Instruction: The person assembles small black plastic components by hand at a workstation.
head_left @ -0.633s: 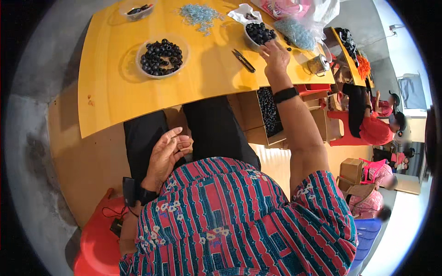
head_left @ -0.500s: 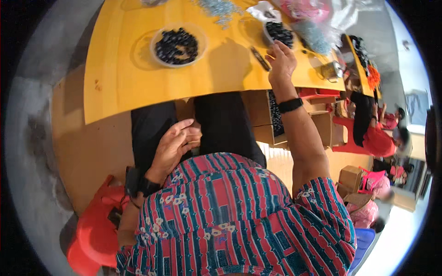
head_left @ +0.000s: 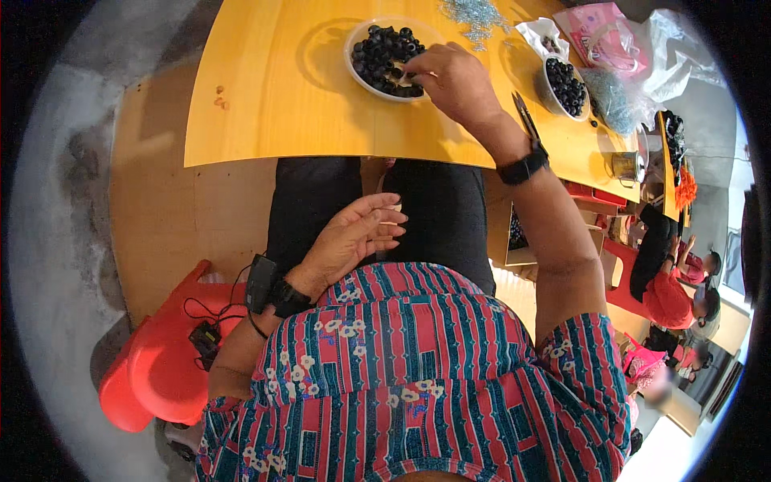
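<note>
My right hand (head_left: 458, 84) is over the rim of a clear plastic bowl (head_left: 351, 58), its fingertips pinched together among small black ring-like pieces (head_left: 381, 52). Whether a piece is between those fingertips is hidden. Above my dark trousers, my left hand (head_left: 353, 233) rests near my lap with thumb and forefinger brought together. Something pale and tiny shows between them, too small to name. To the right of my right wrist, dark tweezers (head_left: 526, 116) lie on the yellow table (head_left: 265, 120). A second bowl (head_left: 552, 100) beyond them holds more black pieces (head_left: 566, 84).
Silvery small parts (head_left: 474, 20) are heaped at the far side. Plastic bags (head_left: 614, 96), a pink package (head_left: 602, 36) and a metal tin (head_left: 626, 166) stand at the right. A red stool (head_left: 169, 369) is at my left, with a black cabled device (head_left: 206, 341). Other people (head_left: 671, 301) sit far right.
My right hand has gone left from the right bowl to the left bowl. My left hand stays near my lap, thumb and forefinger together. The whole view has shifted.
</note>
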A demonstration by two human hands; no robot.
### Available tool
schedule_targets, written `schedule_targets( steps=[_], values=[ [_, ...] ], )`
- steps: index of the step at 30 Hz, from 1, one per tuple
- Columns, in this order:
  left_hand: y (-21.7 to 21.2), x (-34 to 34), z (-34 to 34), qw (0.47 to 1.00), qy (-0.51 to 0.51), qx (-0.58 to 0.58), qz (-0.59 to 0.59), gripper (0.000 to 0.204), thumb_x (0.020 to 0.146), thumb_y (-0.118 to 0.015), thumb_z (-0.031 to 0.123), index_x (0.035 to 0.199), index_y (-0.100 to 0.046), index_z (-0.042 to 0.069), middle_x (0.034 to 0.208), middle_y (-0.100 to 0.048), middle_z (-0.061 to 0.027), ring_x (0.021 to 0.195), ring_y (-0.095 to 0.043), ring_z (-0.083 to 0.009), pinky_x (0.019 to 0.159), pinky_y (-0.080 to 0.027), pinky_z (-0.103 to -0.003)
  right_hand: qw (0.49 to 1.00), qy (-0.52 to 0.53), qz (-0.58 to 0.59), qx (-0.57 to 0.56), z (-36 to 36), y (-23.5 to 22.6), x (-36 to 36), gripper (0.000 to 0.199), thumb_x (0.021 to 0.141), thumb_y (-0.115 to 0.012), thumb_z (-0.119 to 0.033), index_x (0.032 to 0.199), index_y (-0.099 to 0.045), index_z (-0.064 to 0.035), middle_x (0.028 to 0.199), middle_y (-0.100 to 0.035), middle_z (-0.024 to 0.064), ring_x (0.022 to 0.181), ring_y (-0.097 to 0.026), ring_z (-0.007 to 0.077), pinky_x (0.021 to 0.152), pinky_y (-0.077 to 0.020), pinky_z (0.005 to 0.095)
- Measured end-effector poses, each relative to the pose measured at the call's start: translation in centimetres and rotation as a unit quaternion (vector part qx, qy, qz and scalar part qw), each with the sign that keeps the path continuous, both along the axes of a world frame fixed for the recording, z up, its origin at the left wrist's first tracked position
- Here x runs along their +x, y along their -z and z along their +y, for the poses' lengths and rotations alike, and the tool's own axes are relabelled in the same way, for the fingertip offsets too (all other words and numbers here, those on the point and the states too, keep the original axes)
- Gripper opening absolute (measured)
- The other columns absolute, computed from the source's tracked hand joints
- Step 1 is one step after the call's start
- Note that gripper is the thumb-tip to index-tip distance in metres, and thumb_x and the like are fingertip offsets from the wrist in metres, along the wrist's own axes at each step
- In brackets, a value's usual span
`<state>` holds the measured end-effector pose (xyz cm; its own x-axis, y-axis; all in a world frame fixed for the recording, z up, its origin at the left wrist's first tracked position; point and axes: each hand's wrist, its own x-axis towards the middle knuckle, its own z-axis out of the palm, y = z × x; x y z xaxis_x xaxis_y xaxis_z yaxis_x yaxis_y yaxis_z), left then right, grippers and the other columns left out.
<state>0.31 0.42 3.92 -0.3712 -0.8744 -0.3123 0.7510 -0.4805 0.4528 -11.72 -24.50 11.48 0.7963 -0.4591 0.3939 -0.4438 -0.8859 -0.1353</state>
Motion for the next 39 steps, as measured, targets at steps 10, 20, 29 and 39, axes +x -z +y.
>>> schedule_targets(
  steps=[10, 20, 29, 39],
  values=[
    [0.4, -0.1, -0.2, 1.000, -0.002, -0.001, 0.029, 0.038, 0.094, -0.049, 0.016, 0.130, -0.041, 0.007, 0.114, -0.055, -0.0098, 0.099, -0.057, -0.0157, 0.087, -0.048, -0.030, 0.957, 0.109, 0.267, 0.031, -2.2, 0.7, 3.8, 0.016, 0.073, -0.062, -0.022, 0.083, -0.070, -0.0126, 0.081, -0.066, 0.0111, 0.079, -0.063, 0.0309, 0.071, -0.0508, 0.0410],
    [0.9, 0.1, -0.8, 1.000, -0.004, -0.007, 0.009, 0.039, 0.094, -0.050, 0.019, 0.130, -0.042, 0.008, 0.113, -0.056, -0.0101, 0.098, -0.057, -0.0167, 0.086, -0.047, -0.030, 0.960, 0.104, 0.259, 0.001, -2.4, 0.9, 4.5, 0.016, 0.070, -0.059, -0.016, 0.079, -0.069, -0.0091, 0.081, -0.066, 0.0139, 0.080, -0.063, 0.0315, 0.072, -0.0511, 0.0411],
    [1.3, 0.2, -1.1, 1.000, -0.005, 0.001, -0.024, 0.037, 0.094, -0.050, 0.020, 0.128, -0.043, 0.008, 0.112, -0.058, -0.0094, 0.096, -0.058, -0.0165, 0.085, -0.048, -0.030, 0.961, 0.125, 0.244, 0.035, -0.5, 0.4, 5.4, 0.015, 0.068, -0.059, -0.014, 0.078, -0.069, -0.0083, 0.080, -0.066, 0.0135, 0.079, -0.064, 0.0309, 0.070, -0.0517, 0.0411],
    [1.9, 0.3, -1.8, 1.000, -0.001, 0.004, -0.024, 0.039, 0.093, -0.052, 0.022, 0.128, -0.044, 0.008, 0.112, -0.058, -0.0098, 0.097, -0.059, -0.0164, 0.084, -0.049, -0.030, 0.956, 0.150, 0.245, 0.056, -0.4, 1.4, 6.3, 0.017, 0.073, -0.059, -0.013, 0.086, -0.069, -0.0086, 0.086, -0.067, 0.0130, 0.083, -0.065, 0.0288, 0.076, -0.0501, 0.0390]
  ],
)
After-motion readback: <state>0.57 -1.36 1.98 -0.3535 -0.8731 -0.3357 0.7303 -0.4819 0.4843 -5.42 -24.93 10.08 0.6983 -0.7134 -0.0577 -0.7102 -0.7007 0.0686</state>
